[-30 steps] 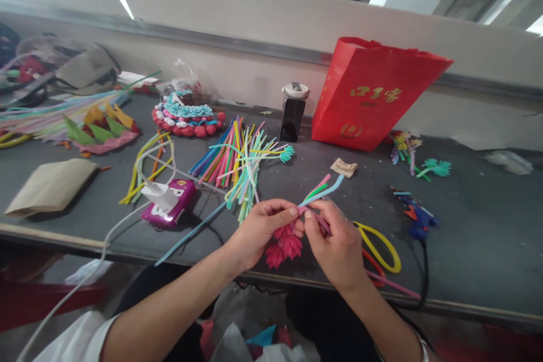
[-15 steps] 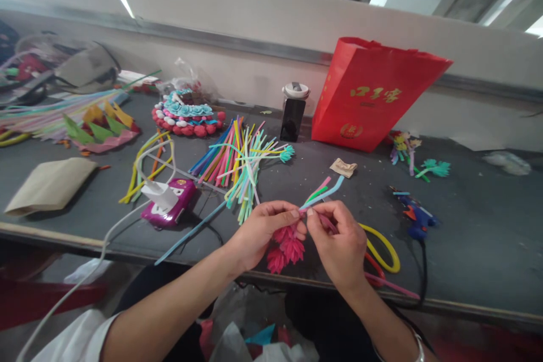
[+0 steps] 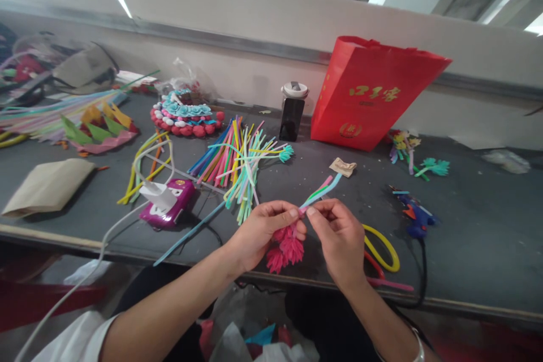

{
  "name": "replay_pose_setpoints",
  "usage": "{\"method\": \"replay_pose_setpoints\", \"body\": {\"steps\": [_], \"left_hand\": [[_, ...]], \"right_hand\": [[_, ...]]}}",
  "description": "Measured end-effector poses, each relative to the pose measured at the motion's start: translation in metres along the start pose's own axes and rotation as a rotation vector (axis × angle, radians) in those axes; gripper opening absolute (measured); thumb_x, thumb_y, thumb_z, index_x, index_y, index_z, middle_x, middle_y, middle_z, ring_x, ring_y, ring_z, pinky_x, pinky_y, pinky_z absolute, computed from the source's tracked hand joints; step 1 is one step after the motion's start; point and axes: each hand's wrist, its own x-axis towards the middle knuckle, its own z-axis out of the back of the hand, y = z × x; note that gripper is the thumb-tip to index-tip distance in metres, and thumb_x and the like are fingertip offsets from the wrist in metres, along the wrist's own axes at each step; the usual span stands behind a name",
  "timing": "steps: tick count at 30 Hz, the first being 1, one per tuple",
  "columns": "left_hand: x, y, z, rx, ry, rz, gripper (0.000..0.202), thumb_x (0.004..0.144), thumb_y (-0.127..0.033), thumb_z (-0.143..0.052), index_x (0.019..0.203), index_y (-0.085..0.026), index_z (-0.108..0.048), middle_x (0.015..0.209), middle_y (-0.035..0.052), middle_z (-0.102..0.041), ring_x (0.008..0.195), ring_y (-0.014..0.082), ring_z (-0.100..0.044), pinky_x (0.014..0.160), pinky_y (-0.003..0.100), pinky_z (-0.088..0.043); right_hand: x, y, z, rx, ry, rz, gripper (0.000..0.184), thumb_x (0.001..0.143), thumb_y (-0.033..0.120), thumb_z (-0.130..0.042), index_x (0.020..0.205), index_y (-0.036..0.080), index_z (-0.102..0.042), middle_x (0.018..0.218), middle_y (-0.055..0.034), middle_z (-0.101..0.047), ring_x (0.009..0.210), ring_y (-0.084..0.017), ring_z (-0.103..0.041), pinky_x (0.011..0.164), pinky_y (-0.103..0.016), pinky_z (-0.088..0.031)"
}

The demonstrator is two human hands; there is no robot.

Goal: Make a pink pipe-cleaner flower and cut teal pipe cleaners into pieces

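My left hand is closed around the stems of a magenta flower bunch, whose fluffy heads hang below the fingers. Pink, green and light blue pipe cleaner stems point up and right out of the grip. Thumb and forefinger of my right hand pinch a pink pipe cleaner against these stems, close to the left fingertips. Its far end seems to come out beyond the right wrist, at the table edge; the part between is hidden by the hand.
Loose pipe cleaners lie in a pile ahead. Left of them is a purple power socket with a white plug. A glue gun and scissors lie to the right. Behind stand a red paper bag, a phone and a bottle.
The pink pipe cleaner's loose end at the table edge has shifted slightly left. My right fingers have closed in a little at the stems; my left hand keeps its hold.
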Motion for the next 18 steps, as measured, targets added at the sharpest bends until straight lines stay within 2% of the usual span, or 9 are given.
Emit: {"method": "replay_pose_setpoints", "body": {"steps": [5,7,14,18], "left_hand": [[0.0006,0.0013,0.0004,-0.013,0.004,-0.010,0.022,0.075,-0.027,-0.078,0.086,-0.010,-0.068,0.072,0.0073,-0.072,0.062,0.0138,-0.067,0.064,0.023,-0.053],[0.0007,0.0015,0.0007,-0.012,0.002,-0.019,0.022,0.075,-0.026,-0.078,0.086,-0.011,-0.068,0.072,0.0073,-0.072,0.062,0.0137,-0.067,0.064,0.023,-0.053],[0.0004,0.0007,0.0008,0.001,0.000,-0.012,0.024,0.074,-0.029,-0.079,0.086,-0.011,-0.068,0.073,0.0073,-0.072,0.063,0.0141,-0.067,0.062,0.023,-0.052],[-0.0004,0.0000,-0.0006,0.002,0.002,-0.006,0.023,0.074,-0.029,-0.079,0.085,-0.011,-0.068,0.071,0.0071,-0.072,0.062,0.0144,-0.068,0.062,0.024,-0.053]], "right_hand": [[-0.0031,0.0028,0.0006,-0.220,-0.065,0.174,0.014,0.085,0.028,-0.064,0.073,0.020,-0.063,0.063,0.0028,-0.063,0.055,-0.012,-0.053,0.056,-0.024,-0.044],[-0.0037,0.0034,0.0008,-0.248,-0.070,0.203,0.013,0.085,0.028,-0.064,0.074,0.020,-0.063,0.063,0.0026,-0.063,0.055,-0.012,-0.054,0.056,-0.024,-0.044],[-0.0032,0.0032,-0.0011,-0.058,-0.048,0.044,0.015,0.084,0.031,-0.065,0.074,0.020,-0.063,0.063,0.0025,-0.063,0.051,-0.012,-0.054,0.050,-0.023,-0.043],[-0.0029,0.0018,-0.0006,-0.017,-0.078,0.031,0.015,0.085,0.032,-0.065,0.077,0.020,-0.063,0.065,0.0022,-0.063,0.052,-0.012,-0.054,0.049,-0.024,-0.042]]}}
